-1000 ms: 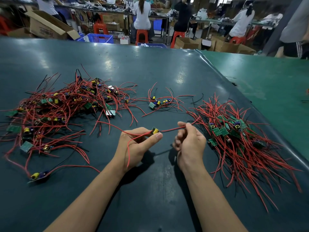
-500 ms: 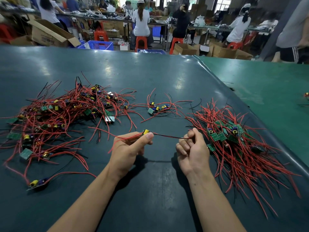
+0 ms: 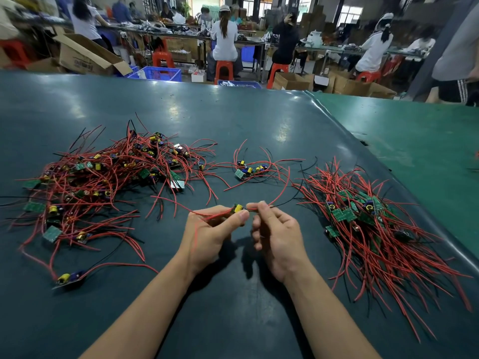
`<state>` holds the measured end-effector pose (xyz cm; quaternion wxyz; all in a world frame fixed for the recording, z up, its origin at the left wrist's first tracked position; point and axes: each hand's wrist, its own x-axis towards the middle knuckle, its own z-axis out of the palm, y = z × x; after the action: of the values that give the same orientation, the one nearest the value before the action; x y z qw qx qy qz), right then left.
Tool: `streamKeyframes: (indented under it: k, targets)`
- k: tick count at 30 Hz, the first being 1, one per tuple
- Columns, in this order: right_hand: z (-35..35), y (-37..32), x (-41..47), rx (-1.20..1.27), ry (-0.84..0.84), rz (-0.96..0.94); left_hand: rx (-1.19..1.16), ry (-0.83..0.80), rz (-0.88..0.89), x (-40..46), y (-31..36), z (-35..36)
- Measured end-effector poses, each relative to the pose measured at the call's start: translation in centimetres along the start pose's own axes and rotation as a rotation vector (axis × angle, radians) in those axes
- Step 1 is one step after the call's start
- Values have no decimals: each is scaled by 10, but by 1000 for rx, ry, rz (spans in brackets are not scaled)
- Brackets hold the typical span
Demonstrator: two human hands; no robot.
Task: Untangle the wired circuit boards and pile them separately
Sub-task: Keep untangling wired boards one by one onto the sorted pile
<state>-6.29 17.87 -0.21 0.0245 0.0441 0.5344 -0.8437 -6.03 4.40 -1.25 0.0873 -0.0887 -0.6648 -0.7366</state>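
Dark green counter carries a big tangled heap of boards and red wires toward its left edge, a sorted pile near the right edge, and a small cluster between them. Hands sit closer together than half a second ago. Left hand grips the held circuit board between thumb and fingers above mid-counter; right hand now pinches its wire just beside the board.
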Motion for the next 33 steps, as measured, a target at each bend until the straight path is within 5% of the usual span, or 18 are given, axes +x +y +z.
streamKeyframes:
  k: [7,10,17,23,33]
  targets:
    - [-20,-11,13,251,355,-126,109,175,39,5,-11,-7]
    - [-28,-13,17,337,443,-131,-106,287,-26,10,-9,-9]
    - [-11,-1,1,-264,218,-266,174,364,460,4,-3,-9]
    - [2,7,-9,-166,-187,-128,538,116,481,6,-2,-8]
    - [-3,11,6,-37,62,-132,806,64,533,-1,-7,-6]
